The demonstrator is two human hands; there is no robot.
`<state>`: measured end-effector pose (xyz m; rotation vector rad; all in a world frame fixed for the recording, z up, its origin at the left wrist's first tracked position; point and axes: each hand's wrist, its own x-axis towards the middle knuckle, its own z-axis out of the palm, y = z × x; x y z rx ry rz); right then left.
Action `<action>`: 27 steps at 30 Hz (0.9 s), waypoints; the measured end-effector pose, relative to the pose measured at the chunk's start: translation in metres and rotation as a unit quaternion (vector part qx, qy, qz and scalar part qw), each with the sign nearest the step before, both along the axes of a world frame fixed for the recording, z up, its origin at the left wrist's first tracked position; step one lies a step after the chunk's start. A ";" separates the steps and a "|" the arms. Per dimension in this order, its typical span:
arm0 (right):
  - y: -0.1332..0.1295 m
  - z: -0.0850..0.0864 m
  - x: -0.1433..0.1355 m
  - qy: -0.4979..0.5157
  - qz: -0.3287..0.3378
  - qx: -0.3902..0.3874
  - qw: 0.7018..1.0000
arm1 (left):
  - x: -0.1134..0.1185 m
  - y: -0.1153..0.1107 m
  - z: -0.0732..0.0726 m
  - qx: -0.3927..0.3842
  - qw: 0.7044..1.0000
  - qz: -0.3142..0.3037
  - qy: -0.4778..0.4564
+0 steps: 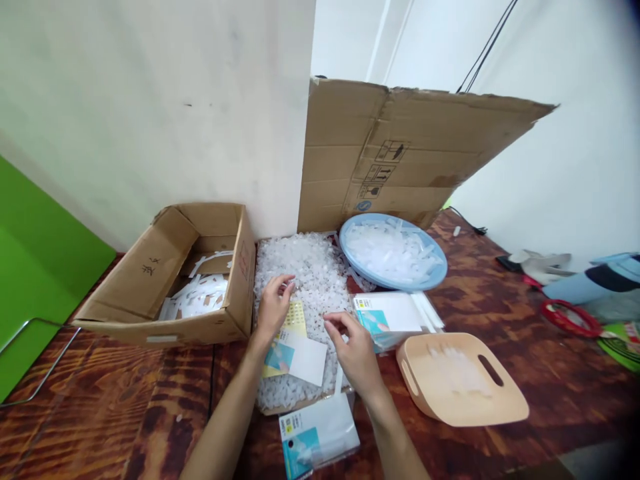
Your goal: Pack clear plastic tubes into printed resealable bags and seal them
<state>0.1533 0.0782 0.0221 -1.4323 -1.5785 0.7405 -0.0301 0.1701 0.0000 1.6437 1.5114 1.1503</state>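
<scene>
My left hand (274,303) is closed in a pinch above a layer of small translucent plastic pieces (300,257). What its fingertips hold, if anything, is too small to make out. Beneath its wrist lie a yellow sheet of small round stickers (297,319) and a white and teal printed card (309,360). My right hand (356,353) also pinches, thumb against fingers, over the pieces; nothing nameable shows there. To its right is a stack of similar printed packets (395,312). Another packet in see-through wrap (323,430) lies near the front, between my forearms.
At left stands an open cardboard box (240,280) with white scraps inside. A blue basin (437,275) of translucent strips sits behind; a beige cutting board-like tray (505,407) lies right. A cardboard sheet (340,147) leans at the back. A red tape roll (570,320) is far right.
</scene>
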 end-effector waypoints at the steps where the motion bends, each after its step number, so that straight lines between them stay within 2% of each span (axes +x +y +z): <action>1: -0.003 0.003 0.003 0.028 -0.002 -0.006 1.000 | -0.001 -0.010 0.005 -0.001 1.000 -0.014 -0.028; 4: -0.011 0.006 0.010 0.102 -0.003 -0.024 0.995 | -0.002 -0.046 0.019 -0.032 0.986 -0.030 -0.160; 7: -0.016 0.003 0.016 0.158 0.017 -0.048 0.986 | 0.006 -0.077 0.025 -0.067 0.959 -0.008 -0.274; 11: -0.020 0.004 0.035 0.187 0.044 -0.060 0.979 | 0.025 -0.100 0.016 -0.072 0.950 0.032 -0.301; 15: -0.012 0.023 0.076 0.160 0.045 -0.046 0.985 | 0.041 -0.115 0.001 -0.086 0.944 0.057 -0.312; 18: 0.017 0.043 0.119 0.059 0.028 -0.010 0.998 | 0.046 -0.129 -0.005 -0.089 0.940 0.110 -0.309; 21: 0.062 0.060 0.159 -0.077 0.007 0.045 0.996 | 0.048 -0.142 -0.009 -0.079 0.934 0.159 -0.311; 24: 0.109 0.067 0.182 -0.263 0.016 0.066 0.962 | 0.046 -0.154 -0.014 -0.058 0.927 0.198 -0.312; 27: 0.145 0.062 0.182 -0.358 0.044 0.056 0.931 | 0.043 -0.167 -0.019 -0.042 0.924 0.233 -0.301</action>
